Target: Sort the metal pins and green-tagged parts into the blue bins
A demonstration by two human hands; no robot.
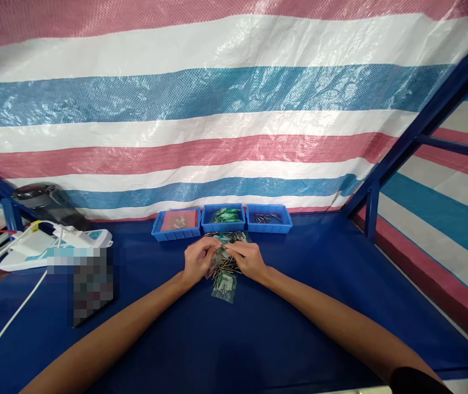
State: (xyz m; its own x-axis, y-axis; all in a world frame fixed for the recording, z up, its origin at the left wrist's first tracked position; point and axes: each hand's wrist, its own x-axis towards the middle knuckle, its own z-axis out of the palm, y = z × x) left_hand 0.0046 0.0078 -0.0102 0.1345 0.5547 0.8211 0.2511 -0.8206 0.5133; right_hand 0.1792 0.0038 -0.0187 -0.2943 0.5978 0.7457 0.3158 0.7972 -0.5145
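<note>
My left hand [200,259] and my right hand [250,259] meet over a small pile, fingertips closed in a pinch. Between them shows the edge of what looks like a small clear plastic bag with green print, partly hidden by the fingers. Beneath lie several thin dark and brass-coloured drill-bit-like pieces [229,266]. In front of the pile, a small green-printed plastic bag [224,287] lies flat with pale pieces inside. More bags show behind the fingers.
Along the back stand three blue bins: the left bin [176,235] with a pinkish bag, the middle bin [222,226] with green bags, the right bin [269,226] with thin metal pieces. At left are a power strip [105,239], white cables, a dark jar [49,205] and a blurred-out object [93,290].
</note>
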